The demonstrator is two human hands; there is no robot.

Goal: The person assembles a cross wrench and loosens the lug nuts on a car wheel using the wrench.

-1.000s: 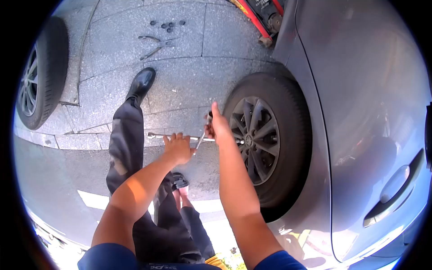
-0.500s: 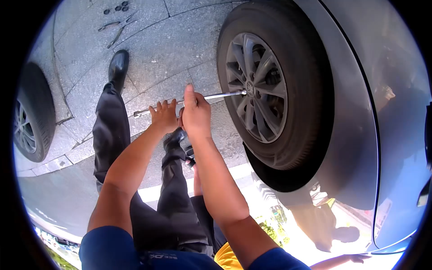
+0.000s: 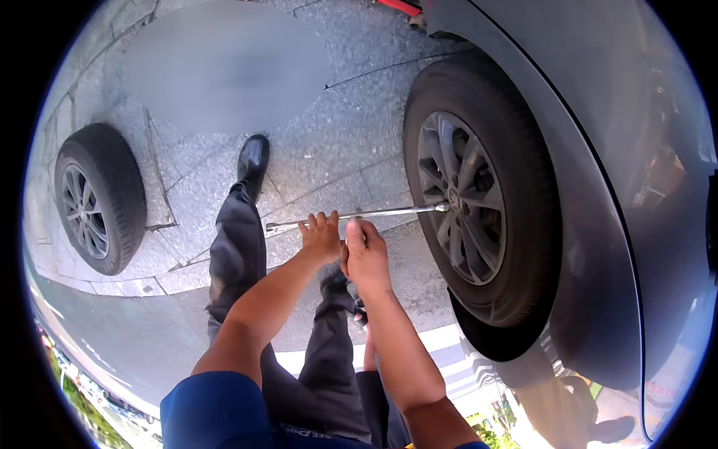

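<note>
A long shiny lug wrench (image 3: 404, 212) runs across to the car wheel (image 3: 527, 194), its far end at a nut near the hub of the grey alloy rim. My left hand (image 3: 321, 238) is closed with its fingers over the bar, near the free socket end. Beside it, my right hand (image 3: 368, 258) is a fist at the middle of the wrench, thumb raised along the bar. What lies inside the right palm is hidden.
A loose wheel (image 3: 123, 198) stands on the paving (image 3: 359, 150) at the left. My boot (image 3: 253, 161) is planted between it and the car body (image 3: 598, 209). Something red (image 3: 400, 7) shows at the top edge. A blurred patch covers the upper left ground.
The view has shifted, so the wheel, wrench and hands appear lower and farther right. The loose wheel shows more fully. Both hands stay on the wrench; its end remains at the rim.
</note>
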